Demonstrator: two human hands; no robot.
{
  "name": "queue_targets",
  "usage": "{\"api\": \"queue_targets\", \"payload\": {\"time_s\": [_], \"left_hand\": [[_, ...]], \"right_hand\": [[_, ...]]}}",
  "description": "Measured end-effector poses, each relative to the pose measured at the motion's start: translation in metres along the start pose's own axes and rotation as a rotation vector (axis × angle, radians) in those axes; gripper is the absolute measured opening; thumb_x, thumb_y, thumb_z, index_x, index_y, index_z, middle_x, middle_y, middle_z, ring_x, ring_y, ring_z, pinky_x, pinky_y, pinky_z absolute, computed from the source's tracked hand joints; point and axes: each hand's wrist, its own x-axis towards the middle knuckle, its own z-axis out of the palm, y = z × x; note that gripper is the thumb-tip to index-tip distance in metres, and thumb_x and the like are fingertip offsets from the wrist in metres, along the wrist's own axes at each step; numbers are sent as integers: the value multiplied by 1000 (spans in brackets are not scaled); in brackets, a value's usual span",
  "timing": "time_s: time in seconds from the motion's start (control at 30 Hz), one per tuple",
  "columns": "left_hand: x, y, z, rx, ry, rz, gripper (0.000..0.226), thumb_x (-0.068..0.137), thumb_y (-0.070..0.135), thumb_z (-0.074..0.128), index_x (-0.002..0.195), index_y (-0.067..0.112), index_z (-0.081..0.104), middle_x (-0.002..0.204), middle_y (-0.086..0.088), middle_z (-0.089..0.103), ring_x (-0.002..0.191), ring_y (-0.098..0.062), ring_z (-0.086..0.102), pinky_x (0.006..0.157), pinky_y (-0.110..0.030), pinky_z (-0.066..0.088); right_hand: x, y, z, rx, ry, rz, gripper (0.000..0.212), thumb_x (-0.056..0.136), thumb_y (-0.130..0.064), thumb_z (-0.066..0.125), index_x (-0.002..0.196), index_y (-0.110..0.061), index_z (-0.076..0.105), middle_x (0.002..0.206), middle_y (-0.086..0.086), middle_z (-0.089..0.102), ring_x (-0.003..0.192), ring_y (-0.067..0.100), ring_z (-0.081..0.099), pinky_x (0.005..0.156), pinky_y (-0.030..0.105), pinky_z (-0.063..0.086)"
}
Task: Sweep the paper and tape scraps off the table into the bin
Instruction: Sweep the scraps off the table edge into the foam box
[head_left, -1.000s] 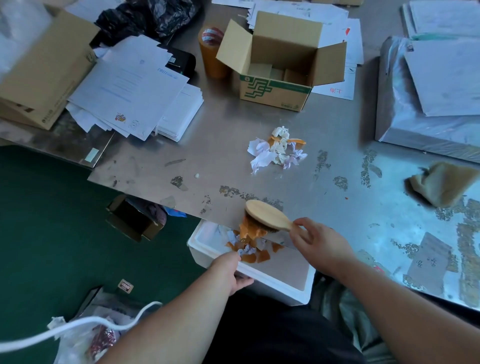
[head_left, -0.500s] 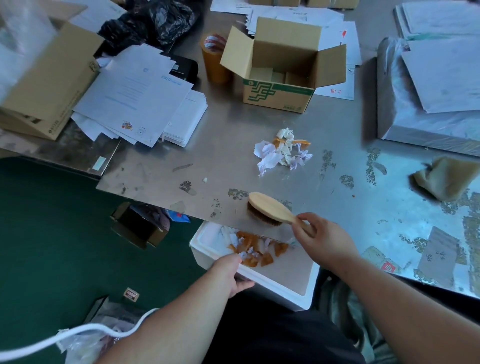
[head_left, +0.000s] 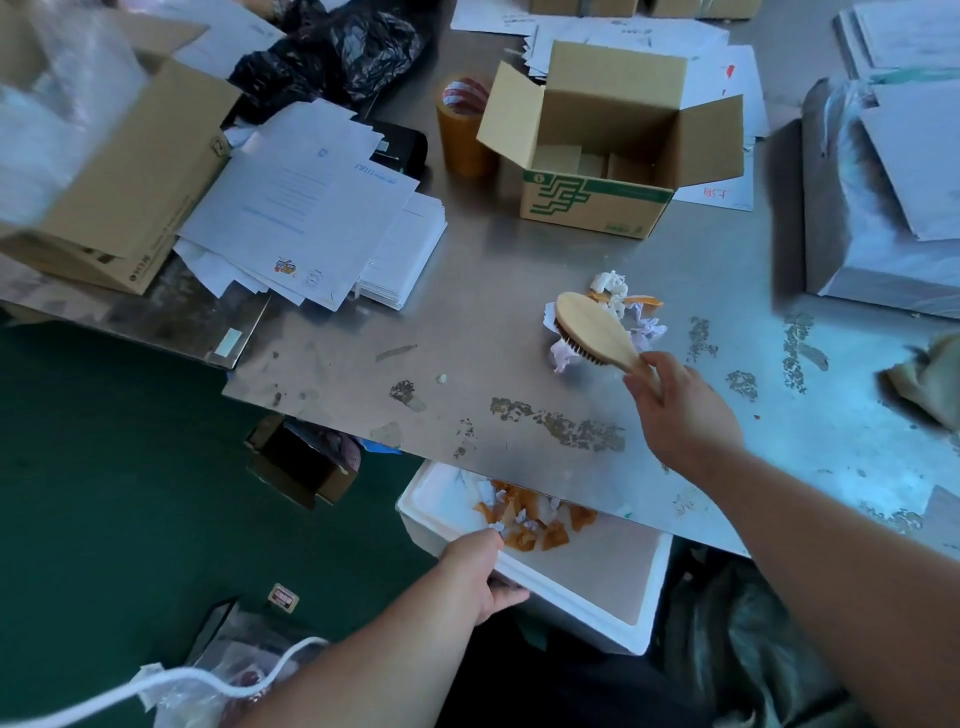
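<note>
A pile of crumpled white paper and orange tape scraps (head_left: 631, 306) lies mid-table on the metal table (head_left: 467, 322). My right hand (head_left: 680, 415) grips the handle of a wooden brush (head_left: 592, 332), whose bristled head rests on the near side of that pile. Below the table's front edge sits a white foam bin (head_left: 597, 597) with orange and white scraps (head_left: 530, 519) inside. My left hand (head_left: 475, 571) holds the bin's near rim.
An open cardboard box (head_left: 602, 150) and a tape roll (head_left: 462, 124) stand behind the pile. Stacked papers (head_left: 311, 218) lie at left, a wrapped bundle (head_left: 883, 208) at right, a crumpled rag (head_left: 930, 379) at the far right. A small box (head_left: 301, 467) sits on the green floor.
My right hand lifted the brush from the table's front edge and carried it back to the scrap pile. The scraps swept earlier now lie in the bin. My left hand stays on the bin.
</note>
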Motion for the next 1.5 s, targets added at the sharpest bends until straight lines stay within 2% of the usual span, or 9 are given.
{"api": "queue_targets", "payload": {"time_s": [0.17, 0.37, 0.67, 0.73, 0.87, 1.0, 1.13, 1.33, 1.5], "left_hand": [[-7, 3, -2, 29, 15, 11, 21, 99, 10, 63, 114, -2, 56, 108, -23, 64, 90, -39, 69, 51, -52, 62], [-13, 5, -6, 28, 15, 2, 19, 98, 10, 65, 110, -2, 57, 107, -22, 64, 88, -38, 69, 48, -49, 62], [-18, 5, -6, -1, -27, -3, 17, 99, 7, 62, 107, -6, 55, 100, -24, 62, 80, -38, 65, 56, -53, 62], [-17, 4, -5, 8, -26, 6, 16, 100, 7, 62, 106, -6, 54, 99, -25, 62, 80, -39, 65, 61, -55, 62], [-14, 1, -6, 17, -35, 44, 22, 98, 7, 63, 115, -5, 56, 108, -27, 64, 84, -40, 65, 41, -52, 58], [-10, 1, -6, 32, -49, 63, 24, 100, 9, 62, 119, -3, 55, 107, -27, 65, 83, -39, 65, 63, -53, 63], [-9, 0, -7, 44, -65, 74, 27, 99, 14, 67, 118, -1, 55, 104, -27, 65, 82, -40, 66, 39, -47, 58], [-3, -4, -13, -28, -64, 62, 18, 100, 12, 65, 100, -1, 52, 99, -24, 60, 79, -38, 62, 77, -57, 61], [-1, -3, -20, 1, -39, 42, 24, 95, 13, 71, 109, -3, 58, 109, -24, 66, 92, -41, 68, 74, -61, 63]], "right_hand": [[3, 1, 8, -74, -156, -23, 24, 105, -43, 38, 100, -26, 53, 95, 9, 62, 76, 30, 58, 65, 37, 47], [-32, 2, 19, 10, -190, 37, 32, 104, -44, 44, 117, -20, 60, 105, 9, 67, 92, 33, 62, 80, 41, 52], [-87, 19, 32, 28, -244, 64, 42, 102, -52, 45, 139, -37, 59, 120, -1, 68, 107, 25, 64, 84, 33, 47], [-100, 25, 34, 25, -264, 47, 43, 101, -54, 44, 139, -39, 58, 112, -8, 69, 99, 19, 65, 79, 33, 49], [-128, 31, 39, -24, -275, 9, 40, 100, -60, 40, 130, -43, 60, 95, -14, 65, 86, 11, 63, 70, 32, 50], [-147, 31, 42, -36, -239, -32, 24, 100, -56, 41, 108, -42, 58, 82, -16, 61, 78, 11, 60, 69, 35, 52], [-158, 31, 49, -164, -292, -103, 30, 100, -57, 36, 94, -32, 50, 75, -10, 58, 70, 11, 56, 63, 35, 51], [-157, 19, 49, -41, -240, -70, 27, 98, -59, 42, 101, -38, 59, 76, -13, 65, 70, 8, 60, 64, 35, 54], [-121, -3, 33, 17, -122, -53, 29, 102, -55, 40, 116, -39, 60, 87, -11, 61, 73, 11, 59, 60, 31, 44]]}}
